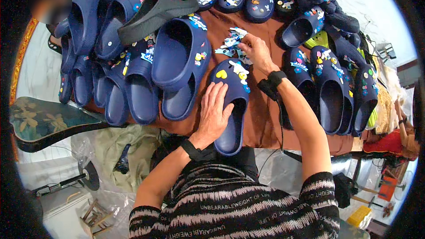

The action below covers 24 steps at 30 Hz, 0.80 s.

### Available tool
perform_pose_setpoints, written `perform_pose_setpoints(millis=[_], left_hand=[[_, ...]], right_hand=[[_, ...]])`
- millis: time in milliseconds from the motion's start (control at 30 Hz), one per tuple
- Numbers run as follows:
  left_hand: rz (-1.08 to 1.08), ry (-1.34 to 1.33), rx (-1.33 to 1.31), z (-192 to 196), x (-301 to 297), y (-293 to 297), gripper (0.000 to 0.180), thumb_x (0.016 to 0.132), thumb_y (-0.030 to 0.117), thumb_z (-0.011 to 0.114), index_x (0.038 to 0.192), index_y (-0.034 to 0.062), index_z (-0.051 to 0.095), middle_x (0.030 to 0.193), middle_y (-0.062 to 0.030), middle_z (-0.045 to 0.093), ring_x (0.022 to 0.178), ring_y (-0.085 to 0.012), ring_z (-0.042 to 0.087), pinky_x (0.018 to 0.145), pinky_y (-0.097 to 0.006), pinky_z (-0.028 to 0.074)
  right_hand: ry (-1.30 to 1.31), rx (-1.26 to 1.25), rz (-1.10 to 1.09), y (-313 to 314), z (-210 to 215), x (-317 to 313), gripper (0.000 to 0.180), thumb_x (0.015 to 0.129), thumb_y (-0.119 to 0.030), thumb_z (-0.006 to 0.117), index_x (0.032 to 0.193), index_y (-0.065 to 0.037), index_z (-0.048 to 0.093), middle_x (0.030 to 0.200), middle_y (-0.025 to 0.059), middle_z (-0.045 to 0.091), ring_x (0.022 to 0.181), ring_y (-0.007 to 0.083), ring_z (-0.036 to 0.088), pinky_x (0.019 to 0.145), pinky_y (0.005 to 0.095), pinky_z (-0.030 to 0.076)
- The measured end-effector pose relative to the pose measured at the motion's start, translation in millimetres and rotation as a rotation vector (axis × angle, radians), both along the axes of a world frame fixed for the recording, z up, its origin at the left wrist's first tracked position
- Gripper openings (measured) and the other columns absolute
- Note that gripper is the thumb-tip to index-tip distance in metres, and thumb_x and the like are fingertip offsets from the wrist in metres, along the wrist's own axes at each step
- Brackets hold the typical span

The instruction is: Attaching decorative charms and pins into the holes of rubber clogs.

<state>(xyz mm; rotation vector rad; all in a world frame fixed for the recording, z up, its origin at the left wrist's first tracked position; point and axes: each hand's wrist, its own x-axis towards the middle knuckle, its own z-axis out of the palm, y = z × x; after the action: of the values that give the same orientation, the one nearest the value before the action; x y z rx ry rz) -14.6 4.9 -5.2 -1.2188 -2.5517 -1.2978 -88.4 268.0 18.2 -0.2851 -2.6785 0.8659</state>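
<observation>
— What's going on at the centre of the head view?

— The person's left hand (215,113) lies flat, fingers spread, pressing on the side of a navy blue foam clog (232,106) that rests on the brown cloth-covered table (261,119), just below the middle of the frame. It steadies the shoe rather than closing round it.

— And the other hand?

— The right hand (256,53) is above it, fingertips pinched into a small heap of white and blue rubber shoe charms (232,43) on the cloth. Whether a charm is actually caught between the fingers, I cannot tell.

— How far along does the shoe look?

— Its toe already carries a yellow heart charm (221,74) and a few white and yellow ones beside it, so I'd judge it partly decorated, with holes left to fill.

— And the rest?

— Decorated navy clogs crowd the upper left and the right side of the frame; a plain dark grey foam clog (155,13) lies tilted across the pile at upper left, bare of charms as far as it shows.
</observation>
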Motion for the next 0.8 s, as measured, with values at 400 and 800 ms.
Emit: perform_pose_setpoints(millis=[400, 800], left_hand=[[0.009, 0.025, 0.023, -4.6, -0.7, -0.5, 0.054, 0.096, 0.02, 0.057, 0.143, -0.0017, 0.042, 0.147, -0.0215, 0.041, 0.14, -0.0414, 0.032, 0.116, -0.05, 0.026], [0.006, 0.022, 0.021, -2.8, -1.3, -2.1, 0.055, 0.096, 0.021, 0.058, 0.143, -0.0018, 0.042, 0.146, -0.021, 0.042, 0.14, -0.0415, 0.033, 0.115, -0.05, 0.027]], right_hand=[[0.094, 0.155, 0.448, -42.3, 21.9, 27.9, 0.013, 0.087, -0.007, 0.063, 0.099, -0.005, 0.066, 0.088, 0.0175, 0.065, 0.088, 0.0392, 0.065, 0.073, 0.0474, 0.052], [0.009, 0.705, 0.532, -52.3, 33.8, 35.7, 0.008, 0.083, -0.01, 0.066, 0.089, -0.011, 0.07, 0.091, 0.0057, 0.061, 0.098, 0.0254, 0.058, 0.087, 0.0402, 0.044]])
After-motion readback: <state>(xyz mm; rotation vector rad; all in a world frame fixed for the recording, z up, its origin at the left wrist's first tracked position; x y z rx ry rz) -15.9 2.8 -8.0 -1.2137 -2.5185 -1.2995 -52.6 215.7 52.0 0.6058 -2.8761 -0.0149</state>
